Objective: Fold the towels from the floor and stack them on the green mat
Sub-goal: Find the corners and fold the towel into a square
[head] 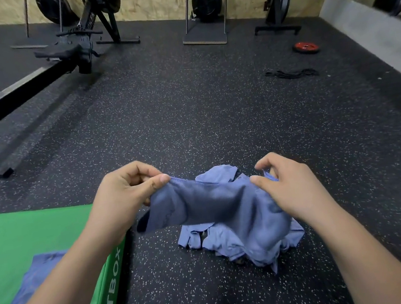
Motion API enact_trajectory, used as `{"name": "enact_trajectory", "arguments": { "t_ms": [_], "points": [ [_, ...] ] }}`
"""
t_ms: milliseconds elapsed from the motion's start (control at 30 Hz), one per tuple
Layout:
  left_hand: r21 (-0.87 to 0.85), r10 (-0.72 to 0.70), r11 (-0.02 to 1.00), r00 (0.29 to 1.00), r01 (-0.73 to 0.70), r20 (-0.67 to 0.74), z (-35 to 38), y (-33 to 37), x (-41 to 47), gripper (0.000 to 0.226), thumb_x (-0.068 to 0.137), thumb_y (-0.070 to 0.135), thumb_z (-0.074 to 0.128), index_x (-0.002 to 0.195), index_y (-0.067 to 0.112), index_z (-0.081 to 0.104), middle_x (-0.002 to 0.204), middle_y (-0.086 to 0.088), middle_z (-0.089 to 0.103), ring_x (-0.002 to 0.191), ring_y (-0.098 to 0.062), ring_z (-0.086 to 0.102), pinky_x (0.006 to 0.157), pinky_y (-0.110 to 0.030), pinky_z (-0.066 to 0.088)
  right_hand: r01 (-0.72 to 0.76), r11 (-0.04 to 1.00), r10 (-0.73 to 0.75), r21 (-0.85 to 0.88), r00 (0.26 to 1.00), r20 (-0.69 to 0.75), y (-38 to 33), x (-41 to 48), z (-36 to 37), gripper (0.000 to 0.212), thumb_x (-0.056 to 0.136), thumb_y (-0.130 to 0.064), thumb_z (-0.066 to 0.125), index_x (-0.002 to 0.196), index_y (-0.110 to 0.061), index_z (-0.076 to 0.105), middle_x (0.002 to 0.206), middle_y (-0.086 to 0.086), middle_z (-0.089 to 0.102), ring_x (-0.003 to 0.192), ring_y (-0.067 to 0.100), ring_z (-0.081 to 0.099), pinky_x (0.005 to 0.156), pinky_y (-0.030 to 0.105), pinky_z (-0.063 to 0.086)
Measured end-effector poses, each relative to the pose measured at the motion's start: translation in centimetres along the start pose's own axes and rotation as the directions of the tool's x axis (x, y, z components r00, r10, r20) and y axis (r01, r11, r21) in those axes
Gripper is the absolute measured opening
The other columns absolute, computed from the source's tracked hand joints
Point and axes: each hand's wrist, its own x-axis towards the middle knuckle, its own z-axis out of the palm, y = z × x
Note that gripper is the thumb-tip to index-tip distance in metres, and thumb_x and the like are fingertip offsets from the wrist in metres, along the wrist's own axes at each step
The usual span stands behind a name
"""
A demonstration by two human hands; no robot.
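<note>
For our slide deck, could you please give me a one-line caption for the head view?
Left hand and right hand pinch a blue towel above the floor pile, beside the green mat.

The black speckled rubber floor point(191, 118) carries a crumpled pile of blue cloth towels point(228, 243) at 6 o'clock. At 8 o'clock is a green padded mat point(31, 232) with a flat blue towel point(35, 278) lying on it. A black rowing machine point(29, 85) stands at 10 o'clock. A red weight plate point(305, 47) and a black cord point(292, 74) lie at 2 o'clock.

The towel point(206, 202) hangs between left hand point(123, 196) and right hand point(291, 189), above the pile point(228, 243) on the floor point(191, 116); mat point(31, 232) near left, folded towel point(42, 270) on it.
</note>
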Motion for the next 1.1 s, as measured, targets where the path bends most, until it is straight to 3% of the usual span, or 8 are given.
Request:
{"name": "enact_trajectory", "arguments": {
  "t_ms": [133, 233, 333, 467, 667, 767, 833, 1100],
  "points": [
    [0.054, -0.115, 0.992, 0.992, 0.112, 0.046, 1.3, -1.1, -0.4, 0.012, 0.087, 0.028, 0.086, 0.087, 0.017, 0.081, 0.072, -0.006, 0.071, 0.065, -0.018, 0.054, 0.058, -0.026, 0.046, 0.026, 0.999, -0.025, -0.019, 0.998, 0.065, -0.3, -0.6, 1.9, 0.019, 0.096, -0.043, 0.076, 0.109, -0.036, 0.065, 0.068, 0.000, 0.061, 0.068, 0.014, 0.060, 0.073, 0.038, 0.053],
    [0.138, -0.189, 0.975, 0.979, 0.177, 0.076, 1.9, -1.4, -0.9, 0.009, 0.095, 0.017, 0.081, 0.086, 0.017, 0.080, 0.070, -0.003, 0.069, 0.064, -0.017, 0.053, 0.056, -0.024, 0.047, 0.062, 0.998, -0.062, 0.005, 0.990, 0.128, -1.0, -1.2, 3.4, 0.015, 0.100, -0.039, 0.071, 0.113, -0.035, 0.064, 0.069, 0.001, 0.059, 0.066, 0.011, 0.056, 0.068, 0.027, 0.045],
    [0.223, -0.232, 0.952, 0.970, 0.212, 0.071, 2.0, -1.5, -1.3, 0.011, 0.095, 0.013, 0.078, 0.085, 0.016, 0.079, 0.071, -0.003, 0.072, 0.060, -0.014, 0.052, 0.061, -0.027, 0.047, 0.075, 0.996, -0.086, 0.058, 0.971, 0.221, -2.1, -1.8, 4.9, 0.017, 0.107, -0.032, 0.062, 0.124, -0.032, 0.061, 0.075, 0.003, 0.062, 0.069, 0.014, 0.057, 0.072, 0.033, 0.047],
    [0.249, -0.222, 0.947, 0.974, 0.204, 0.047, 2.7, -1.7, -2.0, 0.013, 0.091, 0.019, 0.085, 0.081, 0.018, 0.077, 0.066, -0.006, 0.070, 0.054, -0.013, 0.051, 0.053, -0.022, 0.044, 0.037, 0.986, -0.092, 0.163, 0.934, 0.344, -3.5, -3.0, 6.2, 0.017, 0.111, -0.028, 0.050, 0.125, -0.036, 0.055, 0.071, -0.002, 0.056, 0.063, 0.023, 0.069, 0.076, 0.044, 0.058],
    [0.223, -0.183, 0.960, 0.982, 0.168, 0.048, 4.7, -1.5, -2.9, 0.024, 0.083, 0.030, 0.093, 0.076, 0.021, 0.071, 0.065, -0.001, 0.071, 0.054, -0.011, 0.055, 0.057, -0.028, 0.048, -0.094, 0.939, -0.054, 0.330, 0.909, 0.412, -4.9, -3.9, 6.5, 0.010, 0.111, -0.028, 0.051, 0.121, -0.032, 0.051, 0.066, -0.011, 0.052, 0.058, 0.026, 0.074, 0.060, 0.029, 0.058],
    [0.174, -0.164, 0.973, 0.985, 0.151, 0.058, 5.3, -1.0, -3.4, 0.024, 0.082, 0.033, 0.093, 0.077, 0.022, 0.072, 0.068, -0.002, 0.071, 0.056, -0.010, 0.054, 0.057, -0.029, 0.045, -0.176, 0.882, -0.023, 0.437, 0.911, 0.412, -5.0, -3.7, 7.0, 0.006, 0.109, -0.028, 0.058, 0.112, -0.028, 0.053, 0.072, -0.005, 0.060, 0.062, 0.032, 0.072, 0.072, 0.059, 0.064],
    [0.155, -0.143, 0.980, 0.986, 0.129, 0.083, 5.6, -0.6, -3.7, 0.019, 0.084, 0.032, 0.091, 0.080, 0.023, 0.075, 0.072, -0.003, 0.074, 0.058, -0.009, 0.054, 0.057, -0.028, 0.045, -0.201, 0.864, -0.003, 0.462, 0.915, 0.403, -4.8, -3.6, 7.3, 0.005, 0.109, -0.026, 0.058, 0.110, -0.028, 0.053, 0.081, 0.003, 0.068, 0.067, 0.039, 0.073, 0.071, 0.067, 0.061],
    [0.231, -0.079, 0.972, 0.988, 0.048, 0.130, 5.7, -0.1, -4.0, 0.011, 0.091, 0.020, 0.086, 0.089, 0.030, 0.082, 0.081, 0.008, 0.080, 0.064, -0.001, 0.064, 0.061, -0.019, 0.048, -0.250, 0.796, 0.010, 0.552, 0.916, 0.400, -5.0, -3.6, 7.1, 0.021, 0.105, -0.008, 0.047, 0.114, -0.024, 0.057, 0.068, 0.000, 0.068, 0.065, 0.028, 0.072, 0.079, 0.059, 0.064]
  ]
}}
